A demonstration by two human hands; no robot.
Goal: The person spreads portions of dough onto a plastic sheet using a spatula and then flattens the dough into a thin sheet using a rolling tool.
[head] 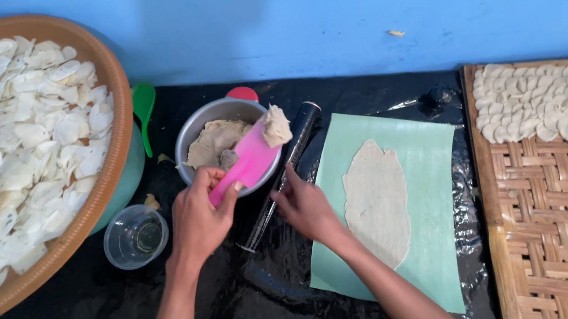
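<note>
The left hand (199, 218) grips a pink scraper (246, 163) over the metal bowl (223, 111), with a pale, rough lump of dough (276, 126) stuck to its blade. The right hand (306, 206) is closed around a black rolling pin (282, 174), just left of the green mat (432, 165) bearing flattened dough (376, 202).

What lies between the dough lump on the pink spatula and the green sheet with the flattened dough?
The black rolling pin lies diagonally between them, with the right hand on it. The left hand holds the pink plastic spatula, carrying the pale dough lump, over the metal bowl, left of the light green sheet.
</note>
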